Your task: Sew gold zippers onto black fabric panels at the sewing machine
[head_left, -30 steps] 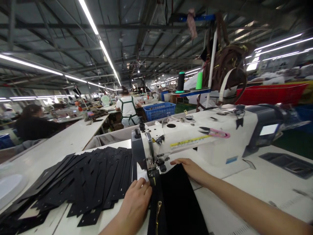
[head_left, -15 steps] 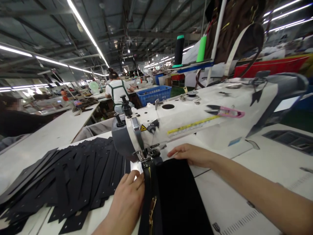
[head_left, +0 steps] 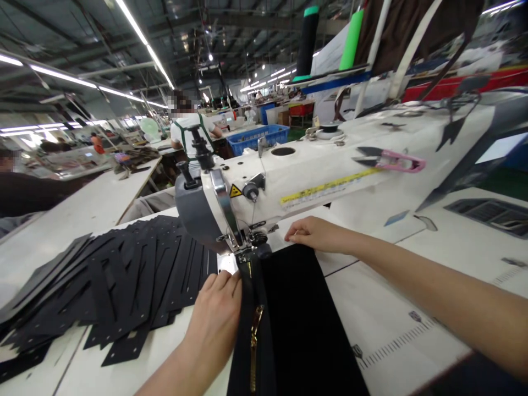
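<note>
A co-worker (head_left: 188,129) in white with green straps is just beside a blue basket (head_left: 258,138); a brown bag (head_left: 449,30) hangs before a red bin (head_left: 490,77); strip lights (head_left: 132,22) run overhead.

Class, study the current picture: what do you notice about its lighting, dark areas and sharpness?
In the head view, the ceiling strip lights burn out to white; in the head view, the black fabric is so dark that surface detail is lost, while the gold zipper pull glints; also in the head view, markings along the yellow strip look smeared.
</note>
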{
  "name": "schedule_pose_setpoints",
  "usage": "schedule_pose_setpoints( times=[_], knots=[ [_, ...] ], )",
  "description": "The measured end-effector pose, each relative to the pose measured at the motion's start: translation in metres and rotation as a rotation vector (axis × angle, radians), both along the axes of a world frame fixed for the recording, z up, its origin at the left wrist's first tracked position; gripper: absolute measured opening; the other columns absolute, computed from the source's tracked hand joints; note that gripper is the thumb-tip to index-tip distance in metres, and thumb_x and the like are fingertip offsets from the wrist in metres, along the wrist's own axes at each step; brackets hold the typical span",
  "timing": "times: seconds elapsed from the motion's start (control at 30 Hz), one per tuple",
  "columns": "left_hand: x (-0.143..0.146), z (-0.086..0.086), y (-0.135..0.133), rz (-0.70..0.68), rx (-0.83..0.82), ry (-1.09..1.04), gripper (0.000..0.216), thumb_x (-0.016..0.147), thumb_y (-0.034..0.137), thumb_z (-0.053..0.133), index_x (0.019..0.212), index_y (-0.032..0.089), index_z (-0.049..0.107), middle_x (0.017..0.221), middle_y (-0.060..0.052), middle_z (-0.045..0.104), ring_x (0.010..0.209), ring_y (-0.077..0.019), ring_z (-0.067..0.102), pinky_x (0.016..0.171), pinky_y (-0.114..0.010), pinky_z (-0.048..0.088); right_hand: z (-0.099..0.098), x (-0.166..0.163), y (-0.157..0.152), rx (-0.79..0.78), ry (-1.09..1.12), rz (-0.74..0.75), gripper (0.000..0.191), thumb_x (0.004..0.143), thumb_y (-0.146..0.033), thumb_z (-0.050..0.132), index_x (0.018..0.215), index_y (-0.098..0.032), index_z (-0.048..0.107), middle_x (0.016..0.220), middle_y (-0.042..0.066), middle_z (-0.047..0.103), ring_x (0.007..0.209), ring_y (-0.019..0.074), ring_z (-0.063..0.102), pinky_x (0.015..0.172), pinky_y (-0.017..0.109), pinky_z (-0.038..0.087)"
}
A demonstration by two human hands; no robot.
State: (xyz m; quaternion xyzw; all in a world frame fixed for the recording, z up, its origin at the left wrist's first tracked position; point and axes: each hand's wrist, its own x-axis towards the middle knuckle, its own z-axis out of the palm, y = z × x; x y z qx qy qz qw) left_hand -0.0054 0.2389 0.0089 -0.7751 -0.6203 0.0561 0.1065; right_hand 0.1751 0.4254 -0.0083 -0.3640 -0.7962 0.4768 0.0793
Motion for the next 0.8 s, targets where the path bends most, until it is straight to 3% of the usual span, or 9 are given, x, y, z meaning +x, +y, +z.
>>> schedule_pose_setpoints(
  times=[0.1,0.17,0.4,0.6,0.7,0.8],
  knots=[
    [0.004,-0.003,-0.002,0.055,0.009,-0.068,0.016,0.080,0.006,0.048,0.086,0.014,0.060,0.092,-0.008,0.059,0.081,-0.0233,0.049,0.071,-0.036,0.039,0.003,0.007,-0.005,0.059,-0.063,0.018,0.030,0.083,-0.041,0.050,0.087,-0.014,0.062,0.060,0.001,0.060,0.044,0.0123,0.053,0.041,0.021,0.040],
    [0.006,-0.006,-0.002,0.078,0.020,-0.090,0.017,0.081,0.006,0.048,0.088,0.014,0.061,0.092,-0.009,0.059,0.083,-0.0238,0.049,0.072,-0.036,0.039,0.006,0.009,-0.010,0.150,-0.100,0.017,0.026,0.081,-0.038,0.055,0.091,-0.015,0.061,0.060,0.000,0.060,0.046,0.0124,0.055,0.043,0.021,0.041],
    [0.006,-0.012,-0.002,0.073,0.043,-0.140,0.017,0.079,0.006,0.049,0.081,0.015,0.062,0.086,-0.007,0.059,0.079,-0.0229,0.048,0.069,-0.036,0.039,0.011,0.001,-0.022,0.697,-0.230,-0.076,0.013,0.084,-0.023,0.052,0.092,-0.015,0.058,0.081,0.007,0.064,0.080,0.0237,0.060,0.068,0.030,0.040],
    [0.005,-0.013,-0.004,0.059,0.125,-0.197,0.018,0.076,0.004,0.047,0.081,0.016,0.060,0.088,-0.008,0.060,0.080,-0.0237,0.050,0.069,-0.037,0.041,0.003,-0.005,-0.026,0.930,-0.308,-0.012,0.012,0.087,-0.019,0.047,0.086,-0.014,0.058,0.075,0.010,0.064,0.070,0.0243,0.059,0.063,0.032,0.041],
    [0.004,-0.016,-0.005,0.080,0.161,-0.283,0.016,0.076,0.006,0.048,0.080,0.017,0.059,0.090,-0.007,0.060,0.082,-0.0242,0.051,0.070,-0.039,0.042,0.004,-0.015,-0.049,1.043,-0.286,0.006,0.015,0.085,-0.007,0.044,0.082,-0.011,0.059,0.087,0.016,0.062,0.086,0.0274,0.057,0.075,0.037,0.041],
    [0.000,-0.021,-0.006,0.096,0.244,-0.367,0.014,0.076,0.008,0.046,0.083,0.016,0.056,0.091,-0.008,0.059,0.083,-0.0239,0.053,0.071,-0.040,0.044,0.000,-0.028,-0.079,1.099,-0.031,0.138,0.018,0.087,-0.012,0.044,0.086,-0.011,0.061,0.094,0.013,0.062,0.092,0.0251,0.055,0.084,0.038,0.043]
  ],
)
